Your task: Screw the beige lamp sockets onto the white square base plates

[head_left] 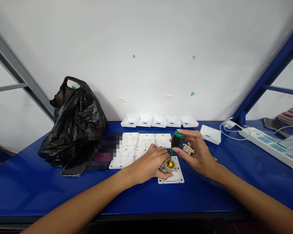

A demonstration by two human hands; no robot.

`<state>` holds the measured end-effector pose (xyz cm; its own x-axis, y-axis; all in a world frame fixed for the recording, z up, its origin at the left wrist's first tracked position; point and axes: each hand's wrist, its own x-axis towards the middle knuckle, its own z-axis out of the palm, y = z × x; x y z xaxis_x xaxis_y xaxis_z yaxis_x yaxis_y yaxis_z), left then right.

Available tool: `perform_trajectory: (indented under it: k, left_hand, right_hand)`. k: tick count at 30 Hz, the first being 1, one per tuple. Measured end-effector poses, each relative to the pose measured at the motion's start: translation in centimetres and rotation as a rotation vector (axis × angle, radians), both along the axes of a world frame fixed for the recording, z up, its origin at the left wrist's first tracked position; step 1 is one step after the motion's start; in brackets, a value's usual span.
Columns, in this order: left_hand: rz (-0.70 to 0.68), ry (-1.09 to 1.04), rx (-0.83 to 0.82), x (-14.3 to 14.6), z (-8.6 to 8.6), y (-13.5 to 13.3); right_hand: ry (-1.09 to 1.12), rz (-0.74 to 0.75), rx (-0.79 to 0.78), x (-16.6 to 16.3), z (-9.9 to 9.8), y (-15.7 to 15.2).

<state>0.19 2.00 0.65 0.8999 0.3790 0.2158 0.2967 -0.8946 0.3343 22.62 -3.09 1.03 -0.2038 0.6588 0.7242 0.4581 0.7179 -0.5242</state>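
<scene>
My right hand [197, 152] grips a green and black screwdriver [176, 140], held nearly upright with its tip down inside a lamp socket [170, 165]. The socket is a pale ring with a brass-coloured inside, and it sits on a white square base plate [177, 177]. With fingers closed around the socket's left side, my left hand [156, 164] holds it against the plate. Close behind my right fingers lies a round beige part with brass terminals [188, 149]. The screw under the screwdriver tip is too small to make out.
Several white plates [129, 139] lie in rows behind my left hand. White box covers [158, 121] line the wall, and another cover [210, 134] sits apart. A black plastic bag [75, 120] and a phone [74, 165] are on the left; a power strip [278, 146] is on the right.
</scene>
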Motion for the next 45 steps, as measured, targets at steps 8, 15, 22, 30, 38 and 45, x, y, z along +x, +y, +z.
perform_trajectory:
  k: [8,15,22,30,38,45]
  left_hand:
    - [0.023,-0.006,-0.068,-0.2,0.2,-0.2]
    - [0.01,-0.078,-0.36,-0.9,0.9,0.3]
    - [0.013,-0.147,-0.396,-0.7,1.0,-0.1]
    - [0.024,-0.163,-0.403,-0.4,0.5,-0.3]
    - [0.078,-0.169,-0.338,0.0,0.7,-1.3]
    - [0.113,-0.144,-0.257,0.2,0.9,-2.0]
  right_hand:
    - [0.093,0.02,0.045,-0.7,-0.6,0.1]
    - [0.385,-0.092,0.044,1.1,2.4,0.6]
    - [-0.072,0.131,-0.449,4.2,4.5,2.0]
    - [-0.19,0.274,-0.679,3.6,4.5,1.9]
    - [-0.167,0.257,-0.681,3.6,4.2,2.0]
    - [-0.018,0.177,-0.577,3.7,4.0,2.0]
